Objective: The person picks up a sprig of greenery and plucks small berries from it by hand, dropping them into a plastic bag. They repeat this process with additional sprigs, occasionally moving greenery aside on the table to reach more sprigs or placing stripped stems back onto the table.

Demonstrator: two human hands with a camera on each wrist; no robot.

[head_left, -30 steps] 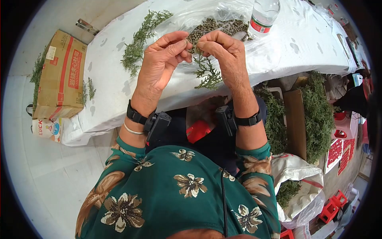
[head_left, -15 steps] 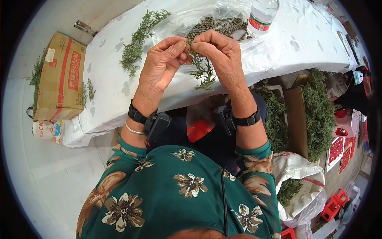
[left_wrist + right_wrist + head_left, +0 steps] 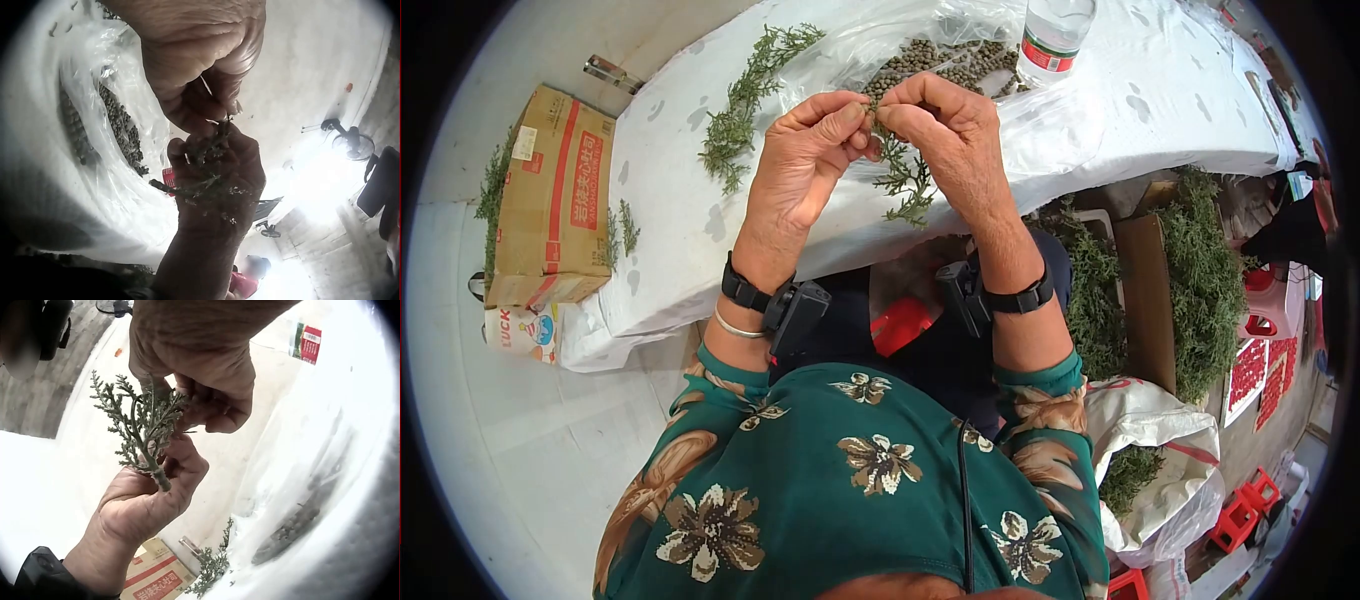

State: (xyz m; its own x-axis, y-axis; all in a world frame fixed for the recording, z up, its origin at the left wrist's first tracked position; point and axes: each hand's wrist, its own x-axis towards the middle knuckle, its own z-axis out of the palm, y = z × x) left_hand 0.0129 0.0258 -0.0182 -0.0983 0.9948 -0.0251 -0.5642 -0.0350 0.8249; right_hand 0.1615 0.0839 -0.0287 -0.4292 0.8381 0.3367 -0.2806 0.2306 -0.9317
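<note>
Both hands are raised over the near edge of the covered table, their fingertips meeting in the head view. My right hand (image 3: 955,135) pinches a small green evergreen sprig (image 3: 912,188), whose leafy end hangs below the fingers. Thumb and fingers of my left hand (image 3: 810,150) pinch at the sprig's upper part, right beside the right fingertips. In the right wrist view, the sprig (image 3: 147,434) shows a cut stem and scaly branching leaves. The exact spot being pinched is hidden by the fingers.
Behind the hands, a clear plastic bag (image 3: 830,65) holds many small round brownish pellets (image 3: 940,62). A bottle (image 3: 1050,45) stands beside it. Evergreen branches (image 3: 745,110) lie left, near a cardboard box (image 3: 550,195). More greenery (image 3: 1195,290) fills containers at the right.
My right hand has moved left, bringing its fingertips up against those of the left hand. The sprig has shifted left with it; the left hand has barely moved.
</note>
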